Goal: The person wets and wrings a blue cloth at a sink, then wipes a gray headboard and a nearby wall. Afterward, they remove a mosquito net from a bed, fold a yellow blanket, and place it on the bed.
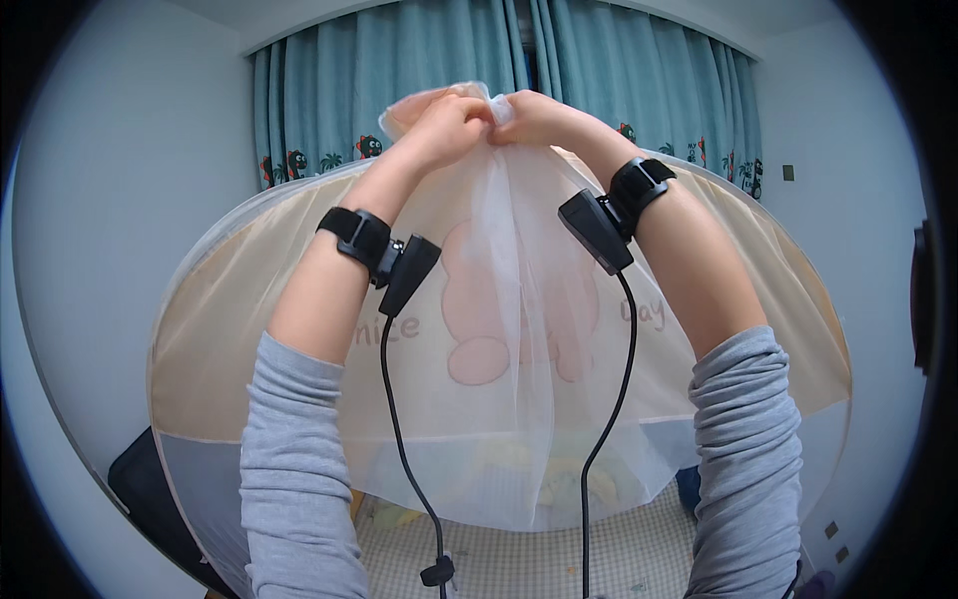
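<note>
A domed mosquito net (412, 404) of sheer white mesh and beige cloth spreads in front of me. On it is a pink cartoon figure (477, 359) with writing at either side. High up at the middle, my left hand (453, 123) pinches a gathered bunch of sheer fabric (501, 111). My right hand (528, 118) grips the same bunch close beside it, the fingertips of both hands nearly meeting. From there the mesh hangs in folds. Some of the fingers are hidden by the cloth.
A checked bed sheet (524, 561) shows below the net's hem, with blurred yellow bedding (576, 483) behind the mesh. Teal curtains (441, 52) hang at the back. A dark padded panel (142, 479) stands at left. Black wrist devices (410, 275) trail cables (408, 472) down before me.
</note>
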`<state>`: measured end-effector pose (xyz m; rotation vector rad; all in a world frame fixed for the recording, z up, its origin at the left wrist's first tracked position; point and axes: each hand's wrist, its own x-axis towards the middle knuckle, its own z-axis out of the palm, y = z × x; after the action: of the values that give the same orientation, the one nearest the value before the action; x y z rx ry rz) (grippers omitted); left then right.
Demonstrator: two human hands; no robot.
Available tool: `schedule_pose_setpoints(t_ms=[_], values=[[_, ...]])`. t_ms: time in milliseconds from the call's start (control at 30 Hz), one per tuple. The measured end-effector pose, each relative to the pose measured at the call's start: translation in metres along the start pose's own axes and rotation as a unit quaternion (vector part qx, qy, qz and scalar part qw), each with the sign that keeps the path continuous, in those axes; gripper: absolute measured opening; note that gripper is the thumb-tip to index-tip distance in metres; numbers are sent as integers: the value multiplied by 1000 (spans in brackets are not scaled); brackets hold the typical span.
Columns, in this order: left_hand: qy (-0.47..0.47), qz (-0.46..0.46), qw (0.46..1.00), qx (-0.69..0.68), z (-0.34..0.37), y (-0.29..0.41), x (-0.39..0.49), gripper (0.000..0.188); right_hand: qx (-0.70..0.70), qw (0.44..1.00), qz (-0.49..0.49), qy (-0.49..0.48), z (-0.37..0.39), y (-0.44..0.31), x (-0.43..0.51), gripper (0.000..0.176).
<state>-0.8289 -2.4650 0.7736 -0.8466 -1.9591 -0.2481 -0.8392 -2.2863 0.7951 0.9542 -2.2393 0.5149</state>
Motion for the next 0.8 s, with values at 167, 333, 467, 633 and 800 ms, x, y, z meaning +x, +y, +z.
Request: schedule_pose_setpoints(t_ms=[167,333,467,633,800], values=[[-85,-230,961,131,2,-13,-39,51,-59,991,76,92,-11,5,13,44],[-187,-174,966,-33,5,8,-114,66,-19,962,34,271,2,24,24,36],[-206,-222,952,28,12,56,-154,51,-93,947,-46,304,24,34,32,29],[-157,-192,969,18,5,68,-195,49,-287,904,159,-275,55,29,13,67],[-57,-180,974,121,-11,10,-169,35,-211,923,209,-245,38,23,-9,97]])
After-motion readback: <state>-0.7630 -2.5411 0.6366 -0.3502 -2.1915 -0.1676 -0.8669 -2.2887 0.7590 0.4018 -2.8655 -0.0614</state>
